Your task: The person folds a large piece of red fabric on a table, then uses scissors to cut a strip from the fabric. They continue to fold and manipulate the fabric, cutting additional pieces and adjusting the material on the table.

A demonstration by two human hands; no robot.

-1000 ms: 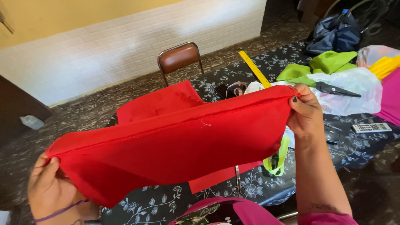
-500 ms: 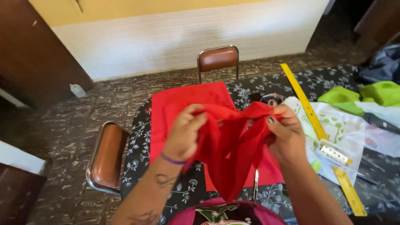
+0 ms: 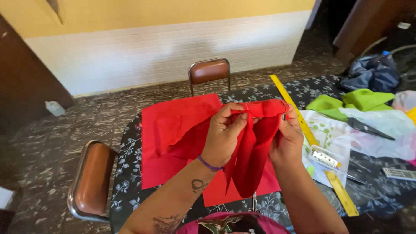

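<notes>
Floral tabletop point(image 3: 130, 173), hands point(image 3: 225, 134) pinching red fabric point(image 3: 255, 147)

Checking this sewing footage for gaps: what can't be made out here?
- Head view: both palms and the gathered red fabric piece between them, hidden by the left hand and right hand.
- Small white packet, cut by the right edge.
- Yellow measuring ruler: markings too small.

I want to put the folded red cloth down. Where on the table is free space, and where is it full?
Free: the flat red fabric left of the left hand, and the table strip along its left edge. Crowded: right of the yellow ruler, with green cloth, scissors and plastic bags.
</notes>
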